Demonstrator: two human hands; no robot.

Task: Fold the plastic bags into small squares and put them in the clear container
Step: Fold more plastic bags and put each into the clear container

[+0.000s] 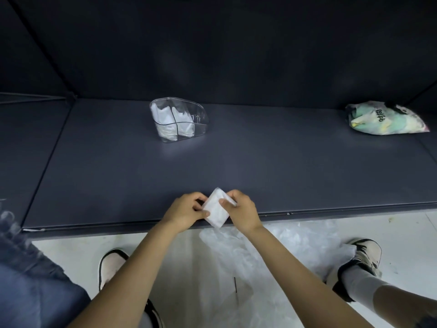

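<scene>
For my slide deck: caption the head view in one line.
Both hands, left and right, pinch a folded plastic bag before the clear container.

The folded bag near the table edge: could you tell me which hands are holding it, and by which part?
Both. The left hand pinches the folded bag at its left edge, the right hand at its upper right edge.

1. The far fingers of both hands are hidden behind the small white folded plastic square (216, 208).
2. The crumpled clear plastic sheet on the floor (272, 245) is partly covered by the forearms.
3. The blue denim leg (28, 280) is cut off by the left edge.
</scene>
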